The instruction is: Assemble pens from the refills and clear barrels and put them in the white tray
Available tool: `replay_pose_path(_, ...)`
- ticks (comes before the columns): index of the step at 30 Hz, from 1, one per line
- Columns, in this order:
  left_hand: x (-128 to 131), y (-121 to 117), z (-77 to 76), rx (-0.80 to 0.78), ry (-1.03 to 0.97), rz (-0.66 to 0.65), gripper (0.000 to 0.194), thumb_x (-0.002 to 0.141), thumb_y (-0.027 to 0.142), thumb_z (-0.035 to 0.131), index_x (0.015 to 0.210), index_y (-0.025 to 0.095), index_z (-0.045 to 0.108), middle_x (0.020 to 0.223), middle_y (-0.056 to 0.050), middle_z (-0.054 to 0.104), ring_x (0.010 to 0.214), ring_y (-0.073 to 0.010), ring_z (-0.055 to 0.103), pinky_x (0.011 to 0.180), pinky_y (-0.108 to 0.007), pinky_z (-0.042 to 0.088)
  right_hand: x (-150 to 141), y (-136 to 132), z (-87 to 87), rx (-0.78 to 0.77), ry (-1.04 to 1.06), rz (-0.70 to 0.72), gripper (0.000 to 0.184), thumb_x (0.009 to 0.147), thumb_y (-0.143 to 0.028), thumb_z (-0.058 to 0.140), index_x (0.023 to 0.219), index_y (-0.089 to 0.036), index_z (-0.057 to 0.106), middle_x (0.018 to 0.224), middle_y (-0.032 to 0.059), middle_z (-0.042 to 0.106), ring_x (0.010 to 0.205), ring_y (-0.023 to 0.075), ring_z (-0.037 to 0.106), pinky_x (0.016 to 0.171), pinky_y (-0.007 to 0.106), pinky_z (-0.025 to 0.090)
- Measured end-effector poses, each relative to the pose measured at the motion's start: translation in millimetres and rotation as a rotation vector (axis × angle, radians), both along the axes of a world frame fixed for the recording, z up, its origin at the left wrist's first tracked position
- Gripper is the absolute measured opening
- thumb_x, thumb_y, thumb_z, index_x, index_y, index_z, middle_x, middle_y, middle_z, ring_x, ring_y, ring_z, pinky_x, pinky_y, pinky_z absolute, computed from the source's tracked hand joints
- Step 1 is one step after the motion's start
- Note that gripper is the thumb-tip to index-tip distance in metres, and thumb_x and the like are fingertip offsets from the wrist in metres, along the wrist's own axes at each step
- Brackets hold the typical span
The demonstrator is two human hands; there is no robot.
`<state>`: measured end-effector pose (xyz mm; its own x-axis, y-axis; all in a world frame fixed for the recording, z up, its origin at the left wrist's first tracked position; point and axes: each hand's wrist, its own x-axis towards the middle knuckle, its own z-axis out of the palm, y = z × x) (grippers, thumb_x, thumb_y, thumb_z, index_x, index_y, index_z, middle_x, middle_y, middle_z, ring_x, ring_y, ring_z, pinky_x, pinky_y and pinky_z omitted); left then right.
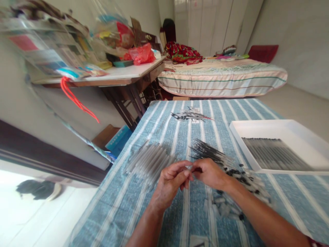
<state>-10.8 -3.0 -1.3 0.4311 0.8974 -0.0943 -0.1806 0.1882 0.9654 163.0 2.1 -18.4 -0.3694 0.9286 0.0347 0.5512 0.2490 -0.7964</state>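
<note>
My left hand (173, 181) and my right hand (209, 172) meet fingertip to fingertip above the striped cloth. Both are closed in a pinch. A small greyish piece (189, 167) shows between the fingertips; most of it is hidden, so its kind is unclear. Left of my hands lies a pile of translucent grey pen barrels (151, 159). Just beyond my right hand is a bundle of thin dark pen refills (208, 150). Small clear and black pen caps (253, 185) lie scattered beside and beneath my right forearm.
At the right, a white tray (303, 137) contains a row of assembled-looking grey pens (277, 154). Some thin dark pieces (191, 116) lie toward the far edge of the cloth-covered table (108, 212). A cluttered desk (120, 76) stands at left, and a bed (223, 80) stands beyond.
</note>
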Motion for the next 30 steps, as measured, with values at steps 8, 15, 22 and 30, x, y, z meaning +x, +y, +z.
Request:
replay_pose_path(8, 1, 1, 0.1, -0.008, 0.123, -0.012, 0.031, 0.075, 0.034, 0.064, 0.1, 0.015, 0.063, 0.064, 0.0, 0.063, 0.045, -0.0069, 0.048, 0.043, -0.019, 0.034, 13, -5, 24.1, -0.271, 0.772, -0.243, 0.02, 0.063, -0.03, 0.073, 0.071, -0.014, 0.065, 0.055, -0.001, 0.062, 0.048, 0.0102, 0.056, 0.046, 0.021, 0.044)
replay_pose_path(15, 2, 0, -1.7, 0.018, 0.141, -0.038, 0.026, 0.078, 0.03, 0.06, 0.1, 0.016, 0.062, 0.064, 0.001, 0.062, 0.046, -0.0057, 0.048, 0.043, -0.018, 0.032, 9, -5, 22.3, -0.296, 0.745, -0.223, 0.02, 0.063, -0.03, 0.074, 0.07, -0.014, 0.066, 0.051, -0.0016, 0.062, 0.046, 0.0104, 0.057, 0.046, 0.022, 0.046)
replay_pose_path(22, 3, -1, 0.8, 0.008, 0.163, -0.027, 0.026, 0.076, 0.029, 0.061, 0.097, 0.015, 0.061, 0.063, 0.001, 0.062, 0.045, -0.0061, 0.047, 0.042, -0.018, 0.031, 9, -5, 18.6, -0.277, 0.714, -0.199, 0.022, 0.064, -0.033, 0.074, 0.071, -0.014, 0.066, 0.053, -0.0011, 0.063, 0.047, 0.0108, 0.057, 0.047, 0.022, 0.046)
replay_pose_path(30, 3, 0, 0.0, 0.025, 0.19, -0.022, 0.025, 0.075, 0.03, 0.062, 0.095, 0.015, 0.061, 0.062, 0.001, 0.062, 0.045, -0.0067, 0.048, 0.042, -0.019, 0.033, 11, -6, 16.8, -0.219, 0.626, -0.172, 0.018, 0.068, -0.032, 0.071, 0.071, -0.015, 0.066, 0.052, -0.0014, 0.063, 0.046, 0.0106, 0.056, 0.048, 0.022, 0.046)
